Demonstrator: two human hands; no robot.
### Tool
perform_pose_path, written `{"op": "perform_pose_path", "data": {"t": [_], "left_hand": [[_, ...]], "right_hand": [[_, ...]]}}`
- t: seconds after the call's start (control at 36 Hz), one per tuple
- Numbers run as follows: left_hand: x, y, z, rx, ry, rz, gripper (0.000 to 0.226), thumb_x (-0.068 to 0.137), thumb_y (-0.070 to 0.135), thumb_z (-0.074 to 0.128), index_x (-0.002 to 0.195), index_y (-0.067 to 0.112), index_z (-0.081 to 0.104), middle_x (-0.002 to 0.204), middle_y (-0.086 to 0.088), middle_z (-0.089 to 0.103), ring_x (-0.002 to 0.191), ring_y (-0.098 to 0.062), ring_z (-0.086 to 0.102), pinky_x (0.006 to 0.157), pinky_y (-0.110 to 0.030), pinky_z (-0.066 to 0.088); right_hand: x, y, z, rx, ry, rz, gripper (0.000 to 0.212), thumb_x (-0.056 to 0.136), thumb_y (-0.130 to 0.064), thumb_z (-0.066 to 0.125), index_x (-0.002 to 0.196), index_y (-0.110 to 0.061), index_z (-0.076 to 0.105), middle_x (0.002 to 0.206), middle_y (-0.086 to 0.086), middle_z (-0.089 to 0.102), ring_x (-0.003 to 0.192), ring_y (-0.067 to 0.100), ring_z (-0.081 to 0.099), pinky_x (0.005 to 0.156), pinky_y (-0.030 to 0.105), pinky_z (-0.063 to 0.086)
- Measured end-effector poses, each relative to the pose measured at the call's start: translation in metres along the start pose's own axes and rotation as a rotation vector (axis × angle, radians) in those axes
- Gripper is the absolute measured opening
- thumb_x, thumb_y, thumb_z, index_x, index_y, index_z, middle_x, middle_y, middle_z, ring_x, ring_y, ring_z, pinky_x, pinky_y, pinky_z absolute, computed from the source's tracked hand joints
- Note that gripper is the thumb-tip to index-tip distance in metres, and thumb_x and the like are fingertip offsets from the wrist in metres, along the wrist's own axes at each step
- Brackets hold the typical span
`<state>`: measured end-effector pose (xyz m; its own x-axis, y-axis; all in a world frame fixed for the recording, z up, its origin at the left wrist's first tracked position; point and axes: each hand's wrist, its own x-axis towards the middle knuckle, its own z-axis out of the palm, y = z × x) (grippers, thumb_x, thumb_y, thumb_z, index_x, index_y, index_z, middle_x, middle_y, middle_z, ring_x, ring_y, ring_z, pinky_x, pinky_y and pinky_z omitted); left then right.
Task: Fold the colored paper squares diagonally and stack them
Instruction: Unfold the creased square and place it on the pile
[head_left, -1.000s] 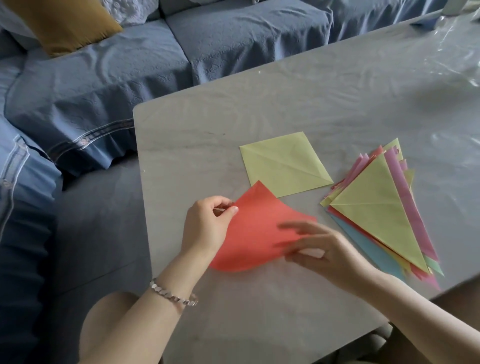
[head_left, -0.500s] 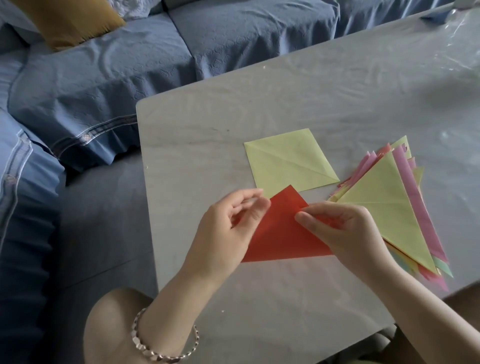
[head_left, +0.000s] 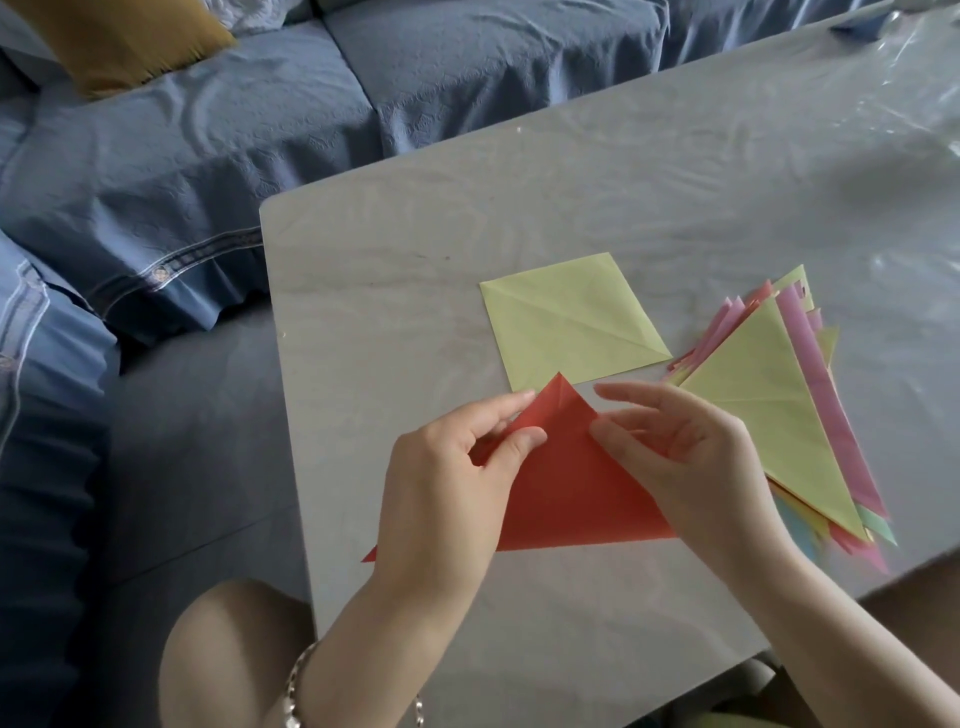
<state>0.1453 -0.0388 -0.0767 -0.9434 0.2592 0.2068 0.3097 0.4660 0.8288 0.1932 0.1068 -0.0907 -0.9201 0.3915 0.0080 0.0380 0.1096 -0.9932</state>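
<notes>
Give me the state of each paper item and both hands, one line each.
Red paper: folded into a triangle, tip pointing away.
Yellow-green square: flat, unfolded, diagonal crease showing.
Stack of triangles: fanned, yellow-green triangle on top.
Left hand: pinches the red paper near its tip.
Right hand: thumb on red paper's right edge, fingers spread.

No lettering, label, brand or number is being made out anywhere: nothing readable is being shown on the red paper (head_left: 571, 493), the yellow-green square (head_left: 566, 322) or the stack of folded triangles (head_left: 769, 415).
</notes>
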Motion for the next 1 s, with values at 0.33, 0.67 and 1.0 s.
{"op": "perform_pose_path", "data": {"t": [0.33, 0.67, 1.0], "left_hand": [[0.001, 0.003, -0.003, 0.008, -0.027, -0.019, 0.024, 0.077, 0.020, 0.072, 0.099, 0.031, 0.070, 0.086, 0.041, 0.049, 0.083, 0.012, 0.062, 0.073, -0.004, 0.046], [0.001, -0.001, -0.004, -0.144, -0.066, -0.170, 0.017, 0.079, 0.017, 0.071, 0.086, 0.032, 0.069, 0.083, 0.026, 0.065, 0.079, 0.010, 0.064, 0.073, -0.007, 0.047], [0.010, -0.004, -0.009, -0.052, -0.197, -0.192, 0.020, 0.074, 0.016, 0.075, 0.086, 0.032, 0.070, 0.068, 0.013, 0.068, 0.065, 0.000, 0.063, 0.064, -0.008, 0.046]], "right_hand": [[0.001, -0.005, 0.002, -0.092, 0.023, -0.045, 0.028, 0.076, -0.005, 0.070, 0.072, -0.033, 0.069, 0.065, -0.025, 0.067, 0.060, -0.008, 0.061, 0.059, 0.003, 0.042], [0.002, -0.007, -0.001, -0.067, -0.007, -0.006, 0.025, 0.076, -0.007, 0.071, 0.071, -0.032, 0.070, 0.067, -0.021, 0.069, 0.060, -0.006, 0.063, 0.059, 0.004, 0.044], [0.016, -0.009, -0.011, -0.426, -0.323, -0.104, 0.021, 0.077, -0.019, 0.071, 0.075, -0.040, 0.070, 0.077, -0.026, 0.068, 0.075, -0.006, 0.062, 0.071, 0.006, 0.045]]}}
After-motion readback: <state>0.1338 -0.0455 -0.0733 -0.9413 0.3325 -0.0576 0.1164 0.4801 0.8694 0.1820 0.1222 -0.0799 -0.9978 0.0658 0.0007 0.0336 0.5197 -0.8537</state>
